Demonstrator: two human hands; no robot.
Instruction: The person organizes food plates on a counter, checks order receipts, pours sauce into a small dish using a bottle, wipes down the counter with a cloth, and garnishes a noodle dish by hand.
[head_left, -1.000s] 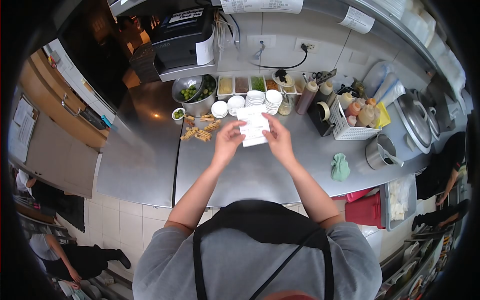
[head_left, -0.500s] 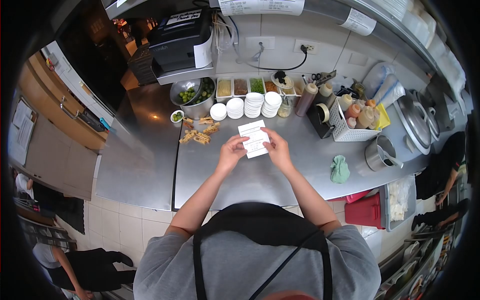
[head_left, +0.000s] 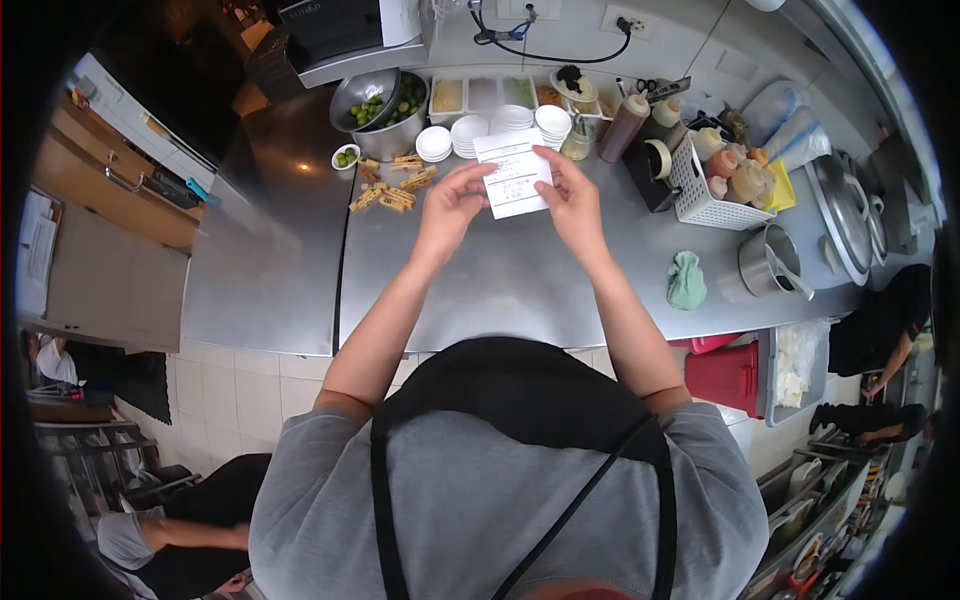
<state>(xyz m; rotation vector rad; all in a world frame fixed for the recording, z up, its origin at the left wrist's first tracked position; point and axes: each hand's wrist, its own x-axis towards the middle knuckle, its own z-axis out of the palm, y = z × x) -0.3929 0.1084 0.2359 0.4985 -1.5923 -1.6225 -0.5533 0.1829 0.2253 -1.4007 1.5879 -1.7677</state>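
Observation:
A white printed paper slip (head_left: 515, 178) is held up over the steel counter (head_left: 480, 290) between my two hands. My left hand (head_left: 453, 208) pinches its left edge. On the right edge, my right hand (head_left: 570, 200) grips it with the thumb on its face. Just behind the slip stand stacks of small white dishes (head_left: 470, 133). Several wooden clothespins (head_left: 385, 196) lie on the counter to the left of my left hand.
Green limes fill metal bowls (head_left: 403, 132) behind the clothespins. To the right are a white basket (head_left: 710, 195) of squeeze bottles, a green cloth (head_left: 686, 280) and a metal pot (head_left: 765, 262). Other people stand at the lower left and far right.
The view has tilted, so the counter sits higher in it. The slip has stayed in both my hands. The person at the lower left has moved closer to me.

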